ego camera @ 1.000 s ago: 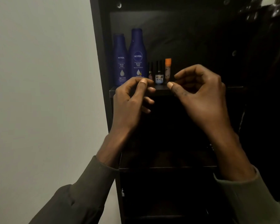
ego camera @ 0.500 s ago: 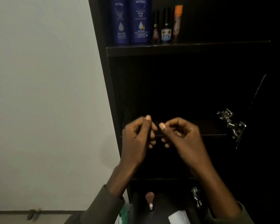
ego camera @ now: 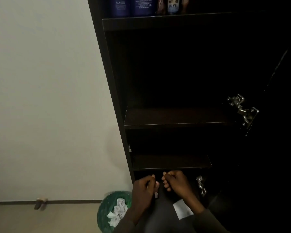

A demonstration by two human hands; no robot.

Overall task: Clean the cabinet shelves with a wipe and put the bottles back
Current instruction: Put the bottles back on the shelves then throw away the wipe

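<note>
Bottles: two tall dark-blue plastic lotion bottles (ego camera: 133, 6) stand at the left end of the top shelf, with three small cosmetic bottles (ego camera: 172, 6) just beside them on the right.
Bottle axis: long axis vertical, bases on the shelf; the tops are cut off by the frame edge. Printed labels face the cabinet opening.
Cabinet: tall dark-brown wooden cabinet (ego camera: 111, 81), door open, metal hinge (ego camera: 242, 110) at the right edge.
Shelves: middle shelf (ego camera: 180, 118) and lower shelf (ego camera: 171, 161) carry no bottles in the visible part; the interior is too dark to judge whether they are wiped.
Left hand: the left hand (ego camera: 144, 190) is held below the front edge of the lower shelf, fingers curled, thumb against fingertips. No held object can be made out.
Right hand: the right hand (ego camera: 176, 183) is just beside the left, fingers curled inward likewise; contents cannot be told.
Wipe: none identifiable in either hand. A white sheet (ego camera: 181, 209) lies below the right wrist; its nature is unclear.
Bin: green round waste bin (ego camera: 107, 207) on the floor at the cabinet's left foot, holding crumpled white wipes (ego camera: 118, 211).
Step in hand: probably preparing a fresh wipe for the bare shelves.
Procedure: wipe each shelf from back edge to front edge, including corners; return bottles upright, labels outward, bases fully on the shelf.
</note>
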